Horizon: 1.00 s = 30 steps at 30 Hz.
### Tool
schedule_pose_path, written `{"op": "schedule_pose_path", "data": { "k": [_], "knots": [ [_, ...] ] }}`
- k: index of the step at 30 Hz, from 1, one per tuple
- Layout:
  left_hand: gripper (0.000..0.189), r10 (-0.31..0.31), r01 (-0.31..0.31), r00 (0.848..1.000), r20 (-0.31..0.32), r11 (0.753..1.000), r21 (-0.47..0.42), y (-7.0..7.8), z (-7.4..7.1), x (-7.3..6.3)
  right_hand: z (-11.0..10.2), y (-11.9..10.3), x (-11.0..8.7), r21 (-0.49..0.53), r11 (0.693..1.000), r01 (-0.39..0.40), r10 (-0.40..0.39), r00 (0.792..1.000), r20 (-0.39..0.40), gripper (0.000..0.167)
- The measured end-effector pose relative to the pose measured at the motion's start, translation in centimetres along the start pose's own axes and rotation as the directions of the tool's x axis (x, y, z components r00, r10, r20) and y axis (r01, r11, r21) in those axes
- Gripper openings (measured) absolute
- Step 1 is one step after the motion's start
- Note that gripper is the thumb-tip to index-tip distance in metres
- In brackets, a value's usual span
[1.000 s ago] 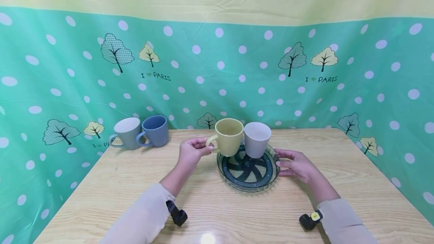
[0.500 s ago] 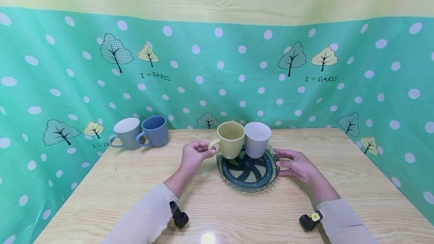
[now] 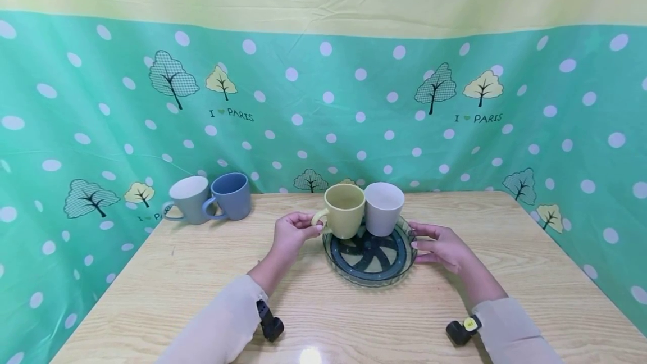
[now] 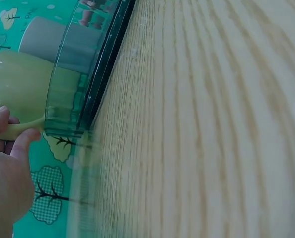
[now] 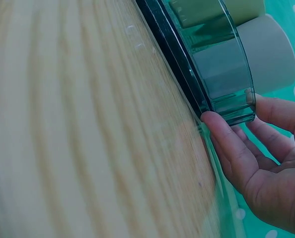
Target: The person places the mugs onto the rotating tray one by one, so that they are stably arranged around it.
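In the head view my left hand [image 3: 292,236] pinches the handle of a yellow mug [image 3: 345,213]. The mug is upright inside the left rear of a round, clear green-tinted glass tray [image 3: 371,280] with a dark spoked base. Whether its bottom touches the tray floor I cannot tell. Beside it, at the tray's back, stands a white mug [image 3: 383,211], its handle hidden. My right hand [image 3: 443,249] holds the tray's right wall. In the right wrist view, the thumb lies at the rim and the fingers [image 5: 232,148] sit lower on the outside.
Two more mugs stand at the table's back left: a grey-blue one [image 3: 191,201] and a darker blue one [image 3: 231,196], handles to the left. Behind the wooden table [image 3: 354,324] hangs a green dotted cloth [image 3: 354,100] with printed trees.
My left hand has lowered the yellow mug slightly and shifted it right, close to the white mug. My right hand and the tray have stayed in place.
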State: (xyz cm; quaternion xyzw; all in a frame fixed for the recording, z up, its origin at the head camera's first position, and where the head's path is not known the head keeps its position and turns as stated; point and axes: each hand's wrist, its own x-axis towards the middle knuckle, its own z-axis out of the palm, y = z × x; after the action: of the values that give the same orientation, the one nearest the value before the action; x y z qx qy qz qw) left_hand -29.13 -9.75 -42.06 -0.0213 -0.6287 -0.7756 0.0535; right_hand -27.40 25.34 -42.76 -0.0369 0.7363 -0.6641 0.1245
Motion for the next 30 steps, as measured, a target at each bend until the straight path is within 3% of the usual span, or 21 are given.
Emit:
{"op": "schedule_pose_path", "data": {
  "k": [9, 20, 30],
  "knots": [
    [0.03, -0.021, 0.021, 1.0, 0.011, 0.999, 0.048, -0.43, 0.27, 0.07, 0.14, -0.15, -0.23, 0.004, 1.0, 0.003, -0.003, 1.0, -0.006, 0.065],
    [0.027, -0.028, 0.022, 0.999, 0.032, 0.984, 0.179, -0.24, 0.64, 0.21, 0.3, -0.15, -0.61, 0.005, 1.0, 0.004, -0.004, 1.0, -0.016, 0.066],
    [0.027, -0.005, -0.005, 0.999, 0.05, 0.98, 0.201, -0.15, 0.5, 0.62, 0.32, 0.12, -0.87, 0.018, 0.999, 0.039, -0.039, 0.999, 0.009, 0.067]
  ]
}}
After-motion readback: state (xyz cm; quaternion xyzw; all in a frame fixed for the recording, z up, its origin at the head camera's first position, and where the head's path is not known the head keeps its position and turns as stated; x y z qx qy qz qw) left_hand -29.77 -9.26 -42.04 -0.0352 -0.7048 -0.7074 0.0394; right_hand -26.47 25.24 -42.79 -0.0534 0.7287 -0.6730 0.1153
